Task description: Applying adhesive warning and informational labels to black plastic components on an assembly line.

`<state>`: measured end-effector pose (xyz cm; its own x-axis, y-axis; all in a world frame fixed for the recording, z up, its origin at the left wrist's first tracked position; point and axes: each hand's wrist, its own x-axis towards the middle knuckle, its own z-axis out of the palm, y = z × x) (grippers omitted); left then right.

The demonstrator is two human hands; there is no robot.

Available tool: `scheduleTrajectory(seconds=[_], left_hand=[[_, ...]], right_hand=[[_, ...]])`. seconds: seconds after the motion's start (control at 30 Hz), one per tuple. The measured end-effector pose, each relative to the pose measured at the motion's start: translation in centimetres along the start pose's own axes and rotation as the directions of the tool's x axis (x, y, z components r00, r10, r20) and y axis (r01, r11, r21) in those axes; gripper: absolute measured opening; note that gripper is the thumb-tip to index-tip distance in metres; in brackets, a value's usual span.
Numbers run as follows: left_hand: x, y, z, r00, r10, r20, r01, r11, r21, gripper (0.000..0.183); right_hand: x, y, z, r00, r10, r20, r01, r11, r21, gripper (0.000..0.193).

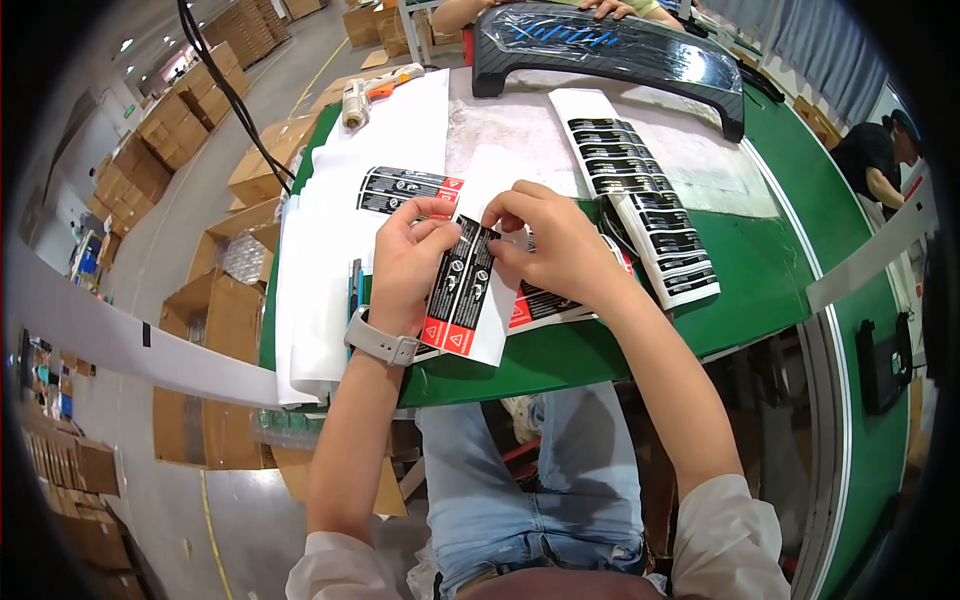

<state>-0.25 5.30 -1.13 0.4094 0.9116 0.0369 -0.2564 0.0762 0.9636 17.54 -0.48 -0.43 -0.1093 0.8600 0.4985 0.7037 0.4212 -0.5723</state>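
Note:
A white-backed sheet of black and red warning labels (462, 285) is held at a slant above the table's near edge. My left hand (405, 250) grips its upper left side, thumb on top. At its upper right edge, my right hand (550, 245) has thumb and fingers pinched together; the right fingertips partly hide what they grip. Behind my left hand lies another sheet of the same labels (395, 188). More black and red labels (545, 305) show beneath my right hand and wrist.
To the right lies a long folded strip of black labels (640, 185). Large white sheets (335, 230) cover the green table's (740, 255) left side, with a white and orange glue gun (378, 93) at the back. Another person's hands (608, 8) touch a black curved panel (640, 55).

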Motion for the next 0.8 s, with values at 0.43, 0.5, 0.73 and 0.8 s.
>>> scheduleTrajectory(seconds=[0.43,0.5,0.73,0.8], left_hand=[[0.00,-0.01,-0.08,1.000,0.013,0.016,-0.013,1.000,-0.005,0.023],[-0.05,0.03,-0.19,1.000,0.007,0.027,-0.007,1.000,-0.021,0.023],[0.18,-0.16,-0.43,0.998,0.022,0.054,-0.022,1.000,-0.003,0.021],[0.25,-0.21,-0.27,0.998,0.020,0.055,-0.020,1.000,0.002,0.020]], right_hand=[[-0.03,0.27,0.53,0.999,-0.020,-0.045,0.021,1.000,0.017,0.017],[-0.01,-0.23,0.42,0.997,0.007,-0.077,-0.009,0.999,-0.031,0.019],[-0.01,0.05,0.61,0.998,-0.029,-0.056,0.028,0.999,-0.021,0.020],[-0.05,0.08,0.47,0.998,-0.027,-0.053,0.025,0.999,-0.031,0.019]])
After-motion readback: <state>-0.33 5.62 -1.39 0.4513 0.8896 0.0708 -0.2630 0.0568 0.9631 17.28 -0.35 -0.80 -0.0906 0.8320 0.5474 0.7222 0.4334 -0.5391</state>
